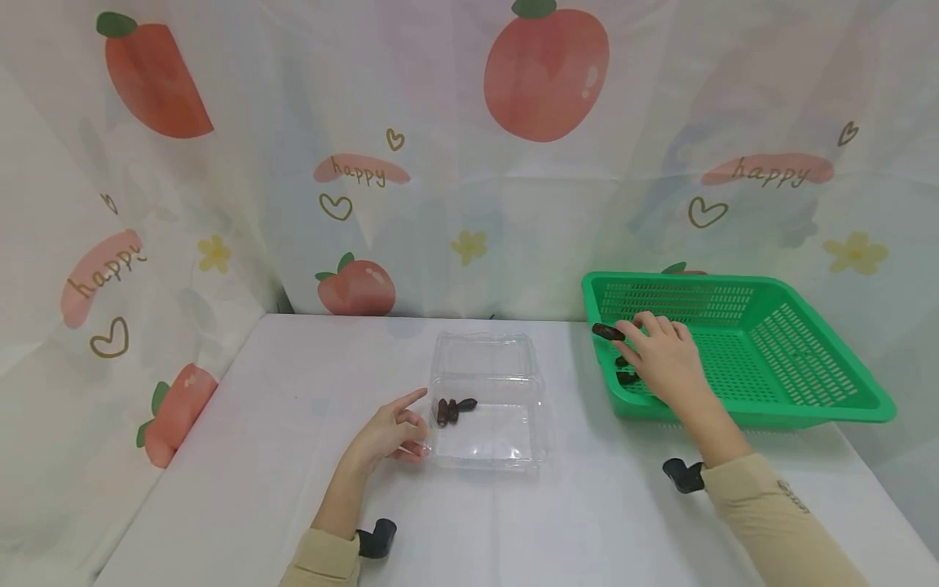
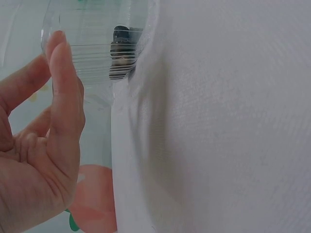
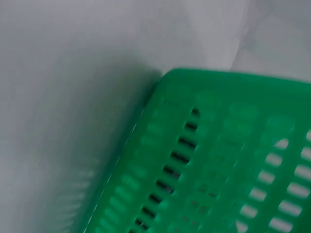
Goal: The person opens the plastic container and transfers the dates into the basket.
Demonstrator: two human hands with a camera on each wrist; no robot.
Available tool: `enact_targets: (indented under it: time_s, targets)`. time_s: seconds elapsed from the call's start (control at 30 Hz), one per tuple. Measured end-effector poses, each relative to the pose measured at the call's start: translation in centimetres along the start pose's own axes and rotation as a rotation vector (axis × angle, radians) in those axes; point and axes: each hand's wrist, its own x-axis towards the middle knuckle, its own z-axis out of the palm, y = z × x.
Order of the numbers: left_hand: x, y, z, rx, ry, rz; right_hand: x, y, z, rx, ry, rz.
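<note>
My right hand (image 1: 663, 359) pinches a dark brown date (image 1: 608, 332) between thumb and fingertips over the left rim of a green plastic basket (image 1: 814, 326). More dates (image 1: 627, 377) lie below it against the basket's left side, partly hidden by the hand. My left hand (image 1: 389, 432) is at the left side of a clear plastic clamshell box (image 1: 484, 440), index finger stretched out and the other fingers loosely bent. In the left wrist view its fingertips (image 2: 58, 39) are right at the box's wall. Three dates (image 1: 453, 410) lie in the box's left back corner.
The box's lid (image 1: 484, 356) is folded back towards the fabric backdrop (image 1: 543, 228). A white cloth covers the table (image 1: 293, 399). In the right wrist view, the basket's slotted wall (image 3: 218, 160) fills the lower right, with dark shapes behind some slots.
</note>
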Motion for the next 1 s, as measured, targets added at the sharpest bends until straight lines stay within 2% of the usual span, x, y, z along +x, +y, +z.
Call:
enact_targets:
  time_s: [0.13,0.47,0.9,1.0]
  targets:
    - [0.0,0.0,0.0,-0.001,0.005,-0.006,-0.6,1.5,-0.3,-0.014,-0.032,0.047]
    - [0.1,0.1,0.0,-0.009,0.012,-0.020,-1.7,4.3,-1.2,-0.070,-0.254,0.190]
    - [0.3,-0.1,-0.1,-0.026,-0.002,-0.028,-2.8,7.3,-1.7,-0.099,-0.561,0.306]
    - [0.3,-0.2,-0.2,-0.036,-0.005,-0.030,-3.1,8.1,-1.6,-0.116,-0.608,0.313]
